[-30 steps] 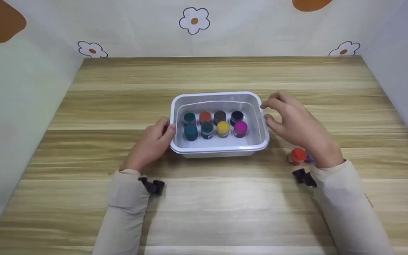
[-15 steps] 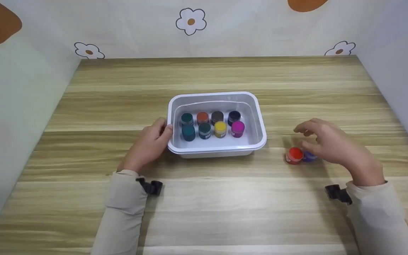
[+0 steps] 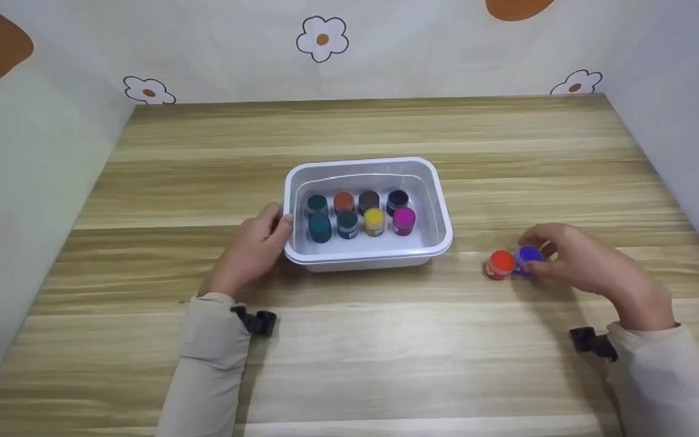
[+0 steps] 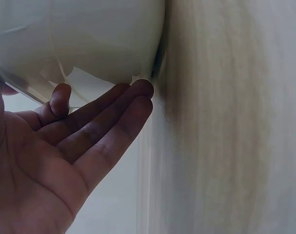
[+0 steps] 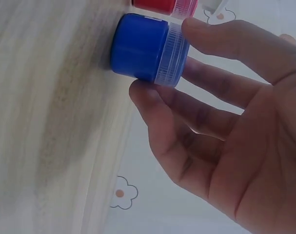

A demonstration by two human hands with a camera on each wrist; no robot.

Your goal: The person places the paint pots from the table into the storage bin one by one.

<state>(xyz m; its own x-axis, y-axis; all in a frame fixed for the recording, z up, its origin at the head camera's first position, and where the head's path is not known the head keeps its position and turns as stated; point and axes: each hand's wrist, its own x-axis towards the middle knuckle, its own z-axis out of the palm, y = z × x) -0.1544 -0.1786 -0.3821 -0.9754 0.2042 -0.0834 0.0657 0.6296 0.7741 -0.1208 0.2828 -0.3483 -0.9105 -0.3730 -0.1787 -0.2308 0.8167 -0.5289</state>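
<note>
A white plastic tub (image 3: 369, 258) stands mid-table with several small paint jars in two rows, among them a yellow jar (image 3: 374, 221) and a magenta jar (image 3: 404, 221). My left hand (image 3: 253, 249) holds the tub's left side, its thumb at the rim. In the left wrist view, the fingers (image 4: 113, 117) lie against the outer wall. To the tub's right, my right hand (image 3: 592, 267) pinches a blue paint jar (image 5: 140, 48) by its clear-sided lid between thumb and fingers. The jar is upright on the table or very near it. Beside it stands a red paint jar (image 3: 499, 265).
The wood-grain table (image 3: 361, 364) meets a pale back wall (image 3: 228, 48) printed with flowers. Pale walls also rise at both sides. A black strap mount (image 3: 255, 320) sits at the left cuff, another mount (image 3: 593, 343) at the right.
My right hand has moved from the tub's right rim down and right to the blue jar, taking it between thumb and fingers. The left hand stays at the tub. The head view has shifted slightly.
</note>
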